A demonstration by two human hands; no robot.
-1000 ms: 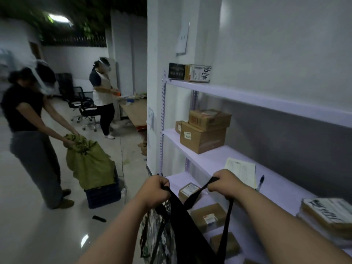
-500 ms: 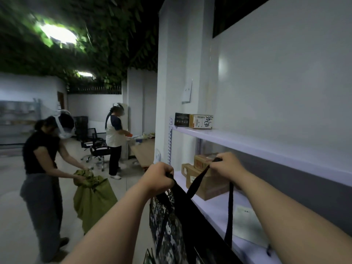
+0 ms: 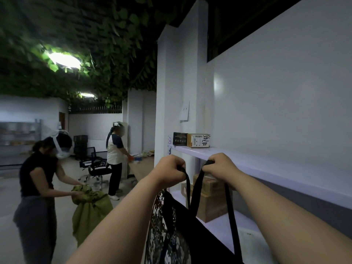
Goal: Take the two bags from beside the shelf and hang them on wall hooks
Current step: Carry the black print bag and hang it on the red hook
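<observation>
Fingers of both my hands are curled tight around black straps. Going left to right: a person in a black top [image 3: 37, 180] bends over a green sack [image 3: 89, 210], and behind them another person in a white top [image 3: 114, 151] stands by an office chair [image 3: 97, 164]. Nearer me, my left hand [image 3: 169, 170] is a closed fist on one strap [image 3: 187, 185], my right hand [image 3: 221, 166] a closed fist on the other strap [image 3: 230, 216]. Below them hangs the black bag [image 3: 181, 229], its printed panel facing left, held up in front of the white shelf [image 3: 285, 172]. Cardboard boxes [image 3: 211, 202] sit on the lower board behind the straps, two small boxes [image 3: 191, 140] on the top board, against the white wall [image 3: 285, 92]
</observation>
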